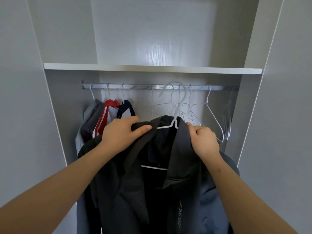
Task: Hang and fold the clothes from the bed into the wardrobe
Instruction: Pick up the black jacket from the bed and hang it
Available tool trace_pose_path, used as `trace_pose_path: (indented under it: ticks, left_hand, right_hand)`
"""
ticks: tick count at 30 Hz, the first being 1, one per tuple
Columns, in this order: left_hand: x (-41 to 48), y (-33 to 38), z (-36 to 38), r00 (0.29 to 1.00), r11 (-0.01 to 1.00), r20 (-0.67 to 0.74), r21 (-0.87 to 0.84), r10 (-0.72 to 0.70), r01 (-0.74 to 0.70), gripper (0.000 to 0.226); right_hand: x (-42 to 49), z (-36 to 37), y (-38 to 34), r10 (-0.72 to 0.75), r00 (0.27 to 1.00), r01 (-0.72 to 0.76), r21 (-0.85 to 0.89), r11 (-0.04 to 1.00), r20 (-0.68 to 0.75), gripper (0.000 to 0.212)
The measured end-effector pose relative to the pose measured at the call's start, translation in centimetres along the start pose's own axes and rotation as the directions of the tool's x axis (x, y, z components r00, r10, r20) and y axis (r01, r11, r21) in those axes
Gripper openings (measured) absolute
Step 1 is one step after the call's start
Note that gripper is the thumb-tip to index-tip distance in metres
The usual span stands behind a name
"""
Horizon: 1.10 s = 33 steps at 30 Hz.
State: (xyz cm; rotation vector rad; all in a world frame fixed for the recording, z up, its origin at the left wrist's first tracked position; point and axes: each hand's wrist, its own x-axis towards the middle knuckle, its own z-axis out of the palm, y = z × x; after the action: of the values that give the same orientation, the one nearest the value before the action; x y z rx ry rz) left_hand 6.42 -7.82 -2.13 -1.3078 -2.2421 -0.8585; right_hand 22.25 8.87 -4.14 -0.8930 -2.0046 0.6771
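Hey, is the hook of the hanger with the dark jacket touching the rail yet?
Cannot tell. In the head view the white hook overlaps the rail, but it looks nearer the camera and blurred, and this one view shows neither contact nor a gap. Both hands grip the jacket.

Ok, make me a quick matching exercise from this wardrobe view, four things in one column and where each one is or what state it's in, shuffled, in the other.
Things:
1. dark jacket
2. red and white garment
3. empty white hangers
4. shelf

Places or states:
A. hanging near the left end of the rail
B. bare, on the right part of the rail
C. held up by left hand and right hand, on a white hanger not yet hooked on
D. directly above the rail

Pairs: 1-C, 2-A, 3-B, 4-D
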Motion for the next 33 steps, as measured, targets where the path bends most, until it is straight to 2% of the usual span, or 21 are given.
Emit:
trace_pose_path:
  ticks: [4, 6, 9, 11, 13, 14, 16, 18, 19, 21, 23, 27, 29, 33]
  left_hand:
    - [-0.2, -1.0, 0.1, 0.995, 0.995, -0.032, -0.032, -0.096, 0.095, 0.037]
    - [-0.5, -0.2, 1.5, 0.998, 0.998, -0.048, 0.045, -0.029, 0.031, 0.039]
    - [-1.1, 1.0, 3.5, 0.995, 0.978, 0.074, 0.195, 0.063, -0.077, 0.051]
    - [-1.1, 0.8, 3.4, 0.987, 0.925, 0.042, 0.343, 0.158, -0.163, 0.046]
    - [-0.4, 0.7, 2.9, 0.975, 0.915, 0.102, 0.338, 0.198, -0.221, 0.038]
    - [0.0, 0.9, 2.6, 0.965, 0.933, 0.204, 0.285, 0.165, -0.22, 0.035]
    - [0.5, 1.8, 2.4, 0.924, 0.984, 0.378, 0.135, 0.061, -0.12, 0.03]
    - [0.5, 3.0, 3.1, 0.922, 0.977, 0.378, -0.146, -0.087, 0.153, 0.018]
    - [0.3, 3.8, 3.6, 0.91, 0.896, 0.375, -0.321, -0.178, 0.308, 0.012]
    - [0.1, 5.2, 5.1, 0.864, 0.679, 0.415, -0.549, -0.284, 0.487, 0.011]
    - [-0.2, 6.0, 6.3, 0.827, 0.578, 0.469, -0.598, -0.309, 0.555, 0.006]
    - [-0.7, 5.8, 7.6, 0.715, 0.469, 0.669, -0.575, -0.201, 0.67, 0.024]
    - [-1.0, 5.5, 8.2, 0.672, 0.405, 0.724, -0.574, -0.155, 0.712, 0.022]
    - [-1.2, 4.3, 9.5, 0.652, 0.313, 0.724, -0.58, -0.224, 0.752, 0.016]
  right_hand:
    - [-0.1, 0.2, 1.4, 0.143, 0.99, -0.143, 0.049, 0.988, 0.003, 0.056]
    - [-0.3, 0.6, 1.8, 0.186, 0.983, -0.186, 0.066, 0.98, 0.01, 0.055]
    - [-0.5, 0.7, 2.3, 0.227, 0.974, -0.228, 0.086, 0.97, 0.015, 0.054]
    - [-0.6, 0.5, 2.8, 0.226, 0.974, -0.227, 0.065, 0.972, 0.016, 0.054]
    - [-0.7, 0.1, 3.5, 0.21, 0.978, -0.21, 0.022, 0.977, 0.017, 0.053]
    - [-0.8, -0.1, 3.8, 0.203, 0.979, -0.203, -0.002, 0.979, 0.024, 0.052]
    - [-1.2, -0.5, 4.4, 0.175, 0.984, -0.172, -0.056, 0.983, 0.046, 0.053]
    - [-1.7, -0.5, 4.7, 0.116, 0.99, -0.107, -0.11, 0.988, 0.085, 0.053]
    - [-1.9, -0.5, 4.9, 0.091, 0.99, -0.077, -0.128, 0.989, 0.107, 0.052]
    - [-2.0, -0.6, 5.6, 0.09, 0.987, -0.072, -0.133, 0.988, 0.13, 0.051]
    - [-1.7, -1.1, 6.8, 0.16, 0.979, -0.15, -0.083, 0.985, 0.127, 0.053]
    - [-1.0, -2.2, 9.1, 0.309, 0.945, -0.311, -0.003, 0.951, 0.104, 0.053]
    - [-0.9, -2.2, 9.6, 0.34, 0.929, -0.345, 0.013, 0.939, 0.146, 0.049]
    - [-0.9, -2.6, 9.8, 0.377, 0.868, -0.45, 0.192, 0.872, 0.322, 0.048]
